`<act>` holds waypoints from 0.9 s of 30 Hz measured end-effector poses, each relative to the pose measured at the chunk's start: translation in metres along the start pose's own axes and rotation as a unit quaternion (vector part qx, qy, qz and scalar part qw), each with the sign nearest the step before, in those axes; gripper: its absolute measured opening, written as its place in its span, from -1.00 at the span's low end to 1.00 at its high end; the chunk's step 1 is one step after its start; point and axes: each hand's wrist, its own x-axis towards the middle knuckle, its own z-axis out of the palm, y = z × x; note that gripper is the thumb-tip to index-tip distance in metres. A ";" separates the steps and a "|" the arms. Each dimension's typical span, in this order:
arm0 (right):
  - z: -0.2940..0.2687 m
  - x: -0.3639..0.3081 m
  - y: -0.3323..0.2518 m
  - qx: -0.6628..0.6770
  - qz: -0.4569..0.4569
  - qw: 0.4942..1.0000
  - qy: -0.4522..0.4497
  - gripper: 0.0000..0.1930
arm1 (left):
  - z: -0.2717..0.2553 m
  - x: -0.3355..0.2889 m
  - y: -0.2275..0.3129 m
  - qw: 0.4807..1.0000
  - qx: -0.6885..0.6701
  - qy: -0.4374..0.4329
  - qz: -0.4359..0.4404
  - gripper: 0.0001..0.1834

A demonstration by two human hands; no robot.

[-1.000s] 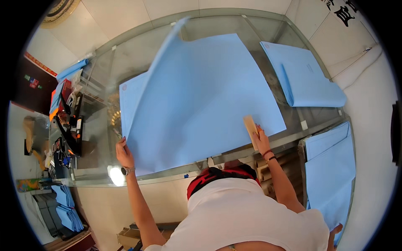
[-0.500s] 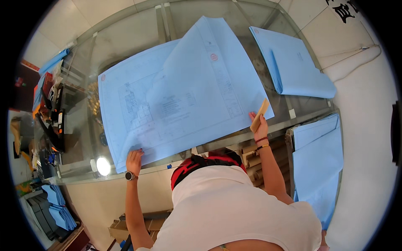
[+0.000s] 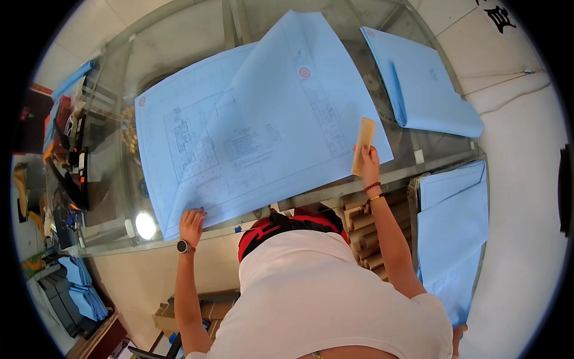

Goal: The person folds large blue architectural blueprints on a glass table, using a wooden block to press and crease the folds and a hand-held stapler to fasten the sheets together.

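A large blue drawing sheet (image 3: 239, 161) with fine printed lines and red round stamps lies on the glass-topped table. One part is folded over in a slanting flap that rises to a point at the far side. My left hand (image 3: 192, 225), wearing a watch, holds the sheet's near edge close to its left corner, fingers bent over the paper. In my right hand (image 3: 369, 164) is a flat, pale wooden strip (image 3: 363, 137), gripped by its lower part. That strip stands nearly lengthwise over the sheet's right end; whether it touches the paper I cannot tell.
Folded blue sheets (image 3: 418, 84) lie at the table's far right. More blue sheets (image 3: 451, 233) are stacked lower right. Black-handled tools (image 3: 75, 173) crowd the left end. Rolled brown tubes (image 3: 365, 230) sit below the table, and a cardboard box (image 3: 164, 317) stands on the floor.
My right hand has shifted slightly left and turned the wooden strip more upright. My left hand keeps its place on the sheet's edge. The whole view has moved a little.
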 end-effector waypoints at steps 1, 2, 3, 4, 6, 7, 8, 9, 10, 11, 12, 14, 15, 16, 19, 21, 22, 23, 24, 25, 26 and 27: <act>0.002 0.001 0.003 -0.038 -0.016 0.999 -0.010 -0.72 | 0.000 0.001 0.001 1.000 -0.005 -0.003 -0.002 -0.84; 0.007 0.000 0.001 -0.040 -0.014 0.999 -0.011 -0.72 | -0.001 0.001 0.002 1.000 -0.006 -0.005 -0.005 -0.84; 0.011 -0.001 -0.003 -0.046 -0.014 0.998 -0.027 -0.71 | -0.001 0.001 0.002 1.000 -0.003 -0.006 -0.002 -0.85; 0.014 -0.001 -0.006 -0.053 -0.015 0.998 -0.042 -0.71 | -0.001 0.002 0.003 1.000 0.000 -0.007 0.001 -0.85; 0.020 -0.001 -0.008 -0.053 -0.017 0.997 -0.045 -0.71 | 0.000 0.000 0.005 1.000 -0.005 -0.008 -0.004 -0.86; 0.022 -0.001 -0.010 -0.052 -0.021 0.997 -0.044 -0.71 | 0.000 0.000 0.005 1.000 -0.009 -0.007 -0.004 -0.86; 0.025 -0.002 -0.013 -0.054 -0.018 0.997 -0.047 -0.71 | 0.000 -0.001 0.006 1.000 -0.010 -0.009 -0.009 -0.86; 0.028 -0.003 -0.018 -0.069 -0.018 0.996 -0.053 -0.72 | 0.000 -0.002 0.007 1.000 -0.013 -0.008 -0.010 -0.85; 0.031 -0.004 -0.020 -0.084 -0.018 0.995 -0.059 -0.72 | 0.000 -0.003 0.008 1.000 -0.017 -0.007 -0.010 -0.85; 0.031 -0.003 -0.019 -0.086 -0.017 0.994 -0.060 -0.72 | 0.000 -0.003 0.007 1.000 -0.018 -0.008 -0.013 -0.85; 0.032 -0.001 -0.017 -0.094 -0.007 0.993 -0.072 -0.71 | 0.000 -0.003 0.006 1.000 -0.015 -0.011 -0.010 -0.85; 0.033 0.001 -0.012 -0.102 0.003 0.991 -0.085 -0.71 | 0.000 -0.002 0.007 1.000 -0.014 -0.016 -0.008 -0.84; 0.033 0.002 -0.009 -0.144 -0.001 0.985 -0.095 -0.71 | -0.001 0.000 0.008 0.999 -0.016 -0.029 -0.018 -0.81; 0.032 0.003 -0.006 -0.185 -0.006 0.977 -0.105 -0.70 | -0.002 0.002 0.010 0.999 -0.019 -0.043 -0.028 -0.76; 0.037 0.004 -0.003 -0.173 0.016 0.980 -0.095 -0.68 | -0.012 0.024 0.023 0.982 -0.028 -0.106 -0.152 -0.54; 0.037 0.006 -0.001 -0.198 0.006 0.976 -0.094 -0.68 | -0.009 0.055 0.033 0.956 -0.039 -0.079 -0.281 -0.44; 0.037 0.007 0.000 -0.222 -0.005 0.971 -0.087 -0.67 | -0.005 0.069 0.035 0.914 -0.051 -0.052 -0.399 -0.34; 0.037 0.009 0.000 -0.222 -0.005 0.971 -0.090 -0.67 | -0.001 0.079 0.034 0.913 -0.050 -0.050 -0.402 -0.34; 0.037 0.010 0.000 -0.241 -0.007 0.966 -0.092 -0.67 | 0.005 0.086 0.031 0.936 0.104 -0.002 -0.336 -0.30; 0.038 0.010 0.000 -0.261 -0.009 0.961 -0.092 -0.67 | 0.010 0.090 0.028 0.930 0.255 0.045 -0.260 -0.27; 0.039 0.010 0.000 -0.261 -0.011 0.960 -0.096 -0.67 | 0.017 0.089 0.023 0.929 0.255 0.046 -0.263 -0.27; 0.040 0.010 -0.001 -0.282 -0.023 0.954 -0.098 -0.67 | 0.025 0.086 0.015 0.938 0.222 0.030 -0.264 -0.28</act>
